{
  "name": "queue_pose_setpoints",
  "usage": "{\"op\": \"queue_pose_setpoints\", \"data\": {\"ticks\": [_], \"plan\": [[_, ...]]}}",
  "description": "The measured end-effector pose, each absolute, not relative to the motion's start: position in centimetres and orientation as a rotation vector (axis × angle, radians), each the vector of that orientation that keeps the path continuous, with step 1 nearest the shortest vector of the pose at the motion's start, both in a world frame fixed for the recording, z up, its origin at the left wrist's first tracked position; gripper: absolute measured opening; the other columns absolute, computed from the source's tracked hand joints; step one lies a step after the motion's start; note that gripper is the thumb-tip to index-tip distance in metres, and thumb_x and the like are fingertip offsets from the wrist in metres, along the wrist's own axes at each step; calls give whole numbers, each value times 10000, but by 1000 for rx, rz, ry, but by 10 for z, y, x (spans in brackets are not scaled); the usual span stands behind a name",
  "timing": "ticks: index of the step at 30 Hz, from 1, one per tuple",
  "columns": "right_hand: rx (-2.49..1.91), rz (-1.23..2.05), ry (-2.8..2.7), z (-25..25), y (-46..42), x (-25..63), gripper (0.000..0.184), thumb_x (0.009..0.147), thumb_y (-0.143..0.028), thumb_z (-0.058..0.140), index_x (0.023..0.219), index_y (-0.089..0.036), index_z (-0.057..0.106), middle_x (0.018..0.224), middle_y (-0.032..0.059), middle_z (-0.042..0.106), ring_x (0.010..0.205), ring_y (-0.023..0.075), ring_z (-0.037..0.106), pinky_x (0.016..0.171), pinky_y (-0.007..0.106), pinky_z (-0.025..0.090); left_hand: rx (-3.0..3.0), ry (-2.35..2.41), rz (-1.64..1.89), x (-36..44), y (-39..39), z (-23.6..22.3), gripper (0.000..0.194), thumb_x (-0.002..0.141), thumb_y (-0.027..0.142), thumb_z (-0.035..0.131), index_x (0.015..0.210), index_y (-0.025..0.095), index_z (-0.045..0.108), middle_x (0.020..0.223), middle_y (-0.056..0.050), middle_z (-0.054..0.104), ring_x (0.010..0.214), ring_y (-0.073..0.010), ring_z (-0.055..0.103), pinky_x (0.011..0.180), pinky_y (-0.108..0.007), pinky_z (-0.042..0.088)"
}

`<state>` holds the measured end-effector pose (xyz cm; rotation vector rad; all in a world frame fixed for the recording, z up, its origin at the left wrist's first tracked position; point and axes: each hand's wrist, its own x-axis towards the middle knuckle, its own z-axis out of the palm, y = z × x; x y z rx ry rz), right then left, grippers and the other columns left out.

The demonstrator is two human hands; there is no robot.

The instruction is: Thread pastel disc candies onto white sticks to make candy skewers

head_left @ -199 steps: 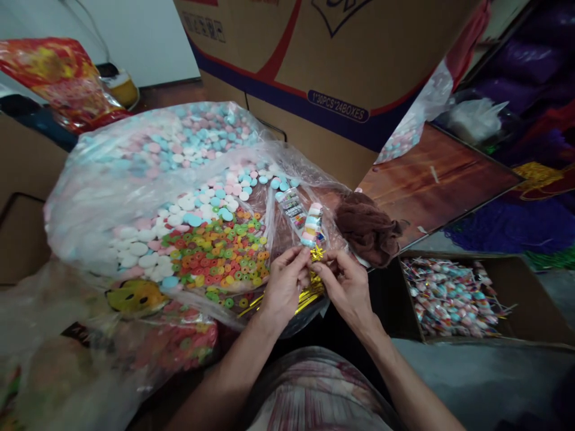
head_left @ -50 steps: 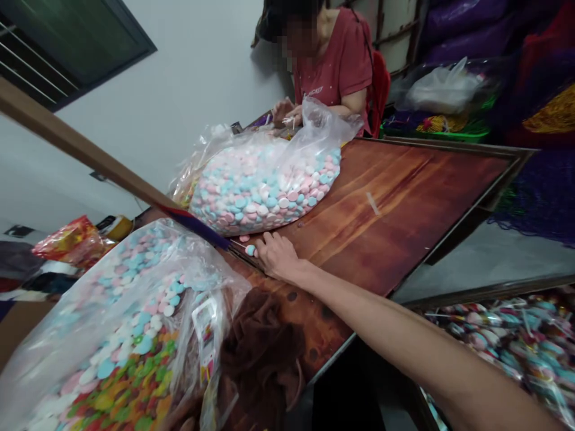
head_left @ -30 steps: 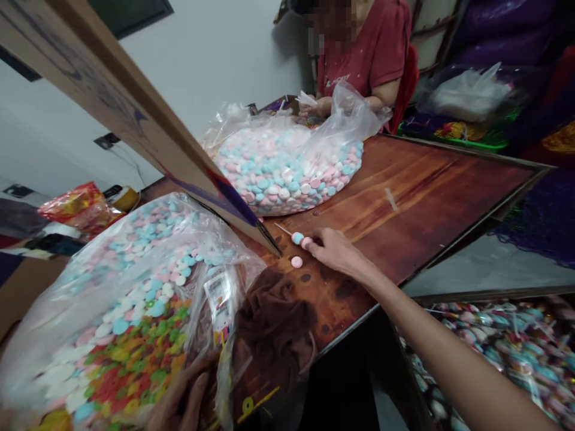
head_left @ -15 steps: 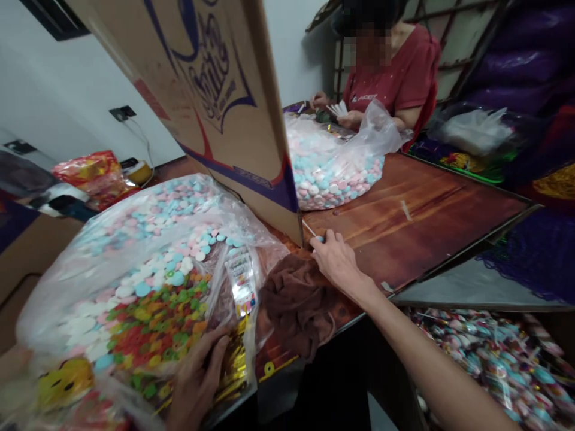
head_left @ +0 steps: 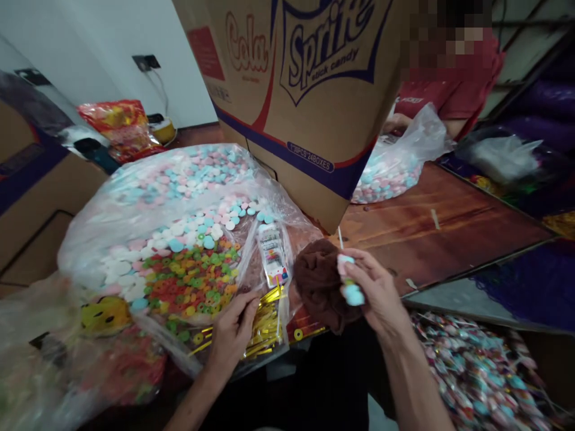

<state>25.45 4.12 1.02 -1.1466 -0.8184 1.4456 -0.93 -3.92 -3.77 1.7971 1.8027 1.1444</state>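
Note:
My right hand (head_left: 375, 290) grips a candy stick (head_left: 351, 281): pastel pink and blue sweets with a yellowish bit between, threaded on a thin white stick that points up. It hovers just right of a bunched brown cloth (head_left: 318, 281). My left hand (head_left: 233, 326), thumb and fingers pressed together, is at the left edge of a pile of gold twist ties (head_left: 269, 326); what lies between the fingertips is hidden. Left of it spread red, green and yellow gummy rings (head_left: 193, 278), below white, pink and blue candy discs (head_left: 166, 239) in a large clear bag (head_left: 108, 197). Printed clear wrappers (head_left: 272, 251) lie above the ties.
A tall cardboard box (head_left: 287, 143) stands behind the cloth. Beyond it is another bag of pastel candies (head_left: 386, 173) and a person in a red shirt (head_left: 467, 90). Many wrapped candy sticks (head_left: 485, 371) fill a container at lower right. A red packet (head_left: 119, 126) lies at back left.
My right hand has come back from beside the box corner, bringing the candy stick upright into view. My left hand has shifted slightly up beside the twist ties. The whole view has swung left.

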Motion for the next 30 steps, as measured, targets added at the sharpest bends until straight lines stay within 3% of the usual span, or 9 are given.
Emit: {"op": "queue_pose_setpoints", "data": {"ticks": [3,7,13,19,25,27,30], "plan": [[-1071,1505,-792,18,32,207,370,690,-365,811,1001,-216,676,874,24,702,741,142,634,596,219,500,1693,1825,1215,-9,-40,-36,210,911,306,539,943,188,710,844,-22,729,759,-139,671,728,-234,527],[-1036,1532,-778,20,38,159,377,707,-383,791,1016,-212,660,867,11,710,706,136,627,553,219,508,1478,1821,1295,-8,-45,-38,241,917,338,524,954,179,703,729,-15,678,633,-122,610,627,-227,499],[-1035,1527,-854,16,40,126,340,739,-342,741,1037,-197,666,836,-2,689,661,122,598,531,221,517,1201,1646,1483,-9,-50,-33,250,924,352,522,998,169,675,747,-15,644,591,-98,554,582,-214,466],[-1080,1400,-1211,14,17,105,378,824,-278,627,1195,-203,619,1061,69,698,805,181,660,649,291,555,991,1448,1529,-22,-54,-9,308,894,392,570,1098,178,656,852,-41,693,626,-109,606,586,-220,500],[-1113,806,-1808,10,-12,90,416,899,-176,486,1301,-236,574,1240,86,639,1058,227,627,864,363,528,796,1386,1407,-51,-66,-5,355,802,404,677,1073,175,667,754,-18,690,667,-133,635,592,-215,501],[-1144,584,-1995,12,-13,94,456,903,-137,449,1338,-226,549,1191,97,640,1061,233,611,910,381,499,772,1357,1352,-61,-68,-5,356,794,406,677,1060,169,672,719,-8,674,658,-129,622,595,-214,493],[-1325,272,-2153,14,-5,104,422,910,-149,441,1305,-194,584,1035,117,627,948,252,597,838,382,494,821,1318,1261,-70,-66,-5,329,778,391,682,1014,162,688,698,-1,659,619,-118,592,578,-215,473]]}}
